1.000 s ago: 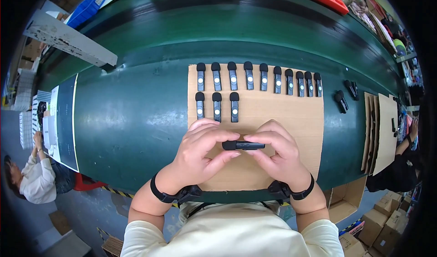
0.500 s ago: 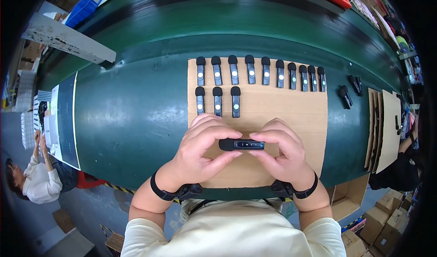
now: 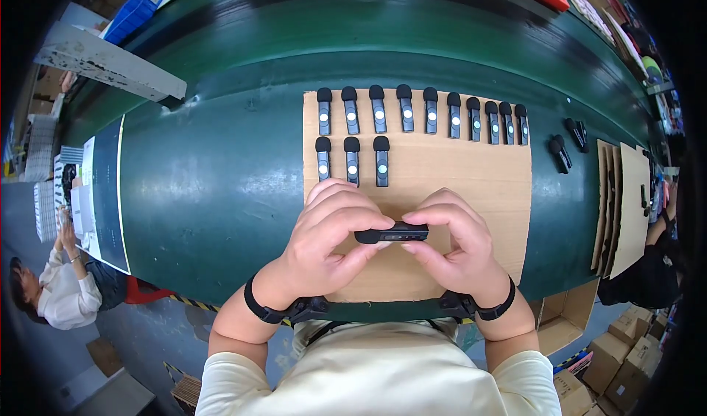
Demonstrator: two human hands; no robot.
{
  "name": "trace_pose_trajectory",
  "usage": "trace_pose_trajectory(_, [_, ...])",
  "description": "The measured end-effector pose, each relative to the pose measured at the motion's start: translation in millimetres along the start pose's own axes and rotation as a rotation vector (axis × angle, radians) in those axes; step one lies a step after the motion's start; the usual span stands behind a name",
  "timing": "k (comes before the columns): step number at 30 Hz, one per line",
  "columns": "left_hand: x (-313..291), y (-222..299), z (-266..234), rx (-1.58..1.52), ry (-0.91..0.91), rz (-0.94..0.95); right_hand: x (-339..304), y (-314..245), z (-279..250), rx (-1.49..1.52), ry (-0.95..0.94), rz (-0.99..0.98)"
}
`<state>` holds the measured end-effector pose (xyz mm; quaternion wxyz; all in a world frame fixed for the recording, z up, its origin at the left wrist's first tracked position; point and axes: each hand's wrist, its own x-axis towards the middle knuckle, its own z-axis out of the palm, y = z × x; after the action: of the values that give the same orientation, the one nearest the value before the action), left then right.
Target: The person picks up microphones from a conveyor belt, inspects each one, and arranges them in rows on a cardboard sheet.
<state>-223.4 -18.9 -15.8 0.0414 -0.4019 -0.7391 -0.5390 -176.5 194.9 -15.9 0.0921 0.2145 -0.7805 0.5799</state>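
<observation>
Between my hands is a small black clip-on microphone (image 3: 403, 232) with a foam windscreen, held level above the near part of a cardboard sheet (image 3: 456, 173). My left hand (image 3: 331, 228) pinches its foam end between thumb and fingertips. The other end is pinched by my right hand (image 3: 455, 239). Beyond my hands, similar microphones lie on the cardboard: a long far row (image 3: 378, 110) and a shorter row of three (image 3: 381, 162) at the left. Each has a pale round spot on its body. The fingers of my left hand are close to that shorter row.
More black microphones (image 3: 560, 154) lie on the green table (image 3: 206, 187) to the right, beside upright cardboard sheets (image 3: 626, 217). A grey metal post (image 3: 110, 62) juts in at the far left. At the left end a person (image 3: 70, 287) sits by stacked white items.
The held microphone has been rolled slightly, so its side panel, bright before, now faces me less and looks darker. Both hands stay in nearly the same place.
</observation>
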Motion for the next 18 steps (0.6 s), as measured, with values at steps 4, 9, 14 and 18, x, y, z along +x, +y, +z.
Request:
trace_pose_trajectory(4, [2.4,1.8,2.5,0.035,0.013,-0.021,0.1,2.5,2.1,0.003,0.015,-0.014])
trace_pose_trajectory(9, [3.0,1.4,6.1,0.165,-0.026,-0.023,-1.0,4.5,3.3,-0.008,0.027,-0.076])
trace_pose_trajectory(14, [1.6,-1.1,9.7,0.277,-0.023,-0.092,5.1,0.7,2.0,-0.057,-0.013,-0.049])
trace_pose_trajectory(18, [0.4,-0.6,10.2,0.366,-0.016,-0.138,12.1,-0.1,-8.4,-0.224,-0.042,0.028])
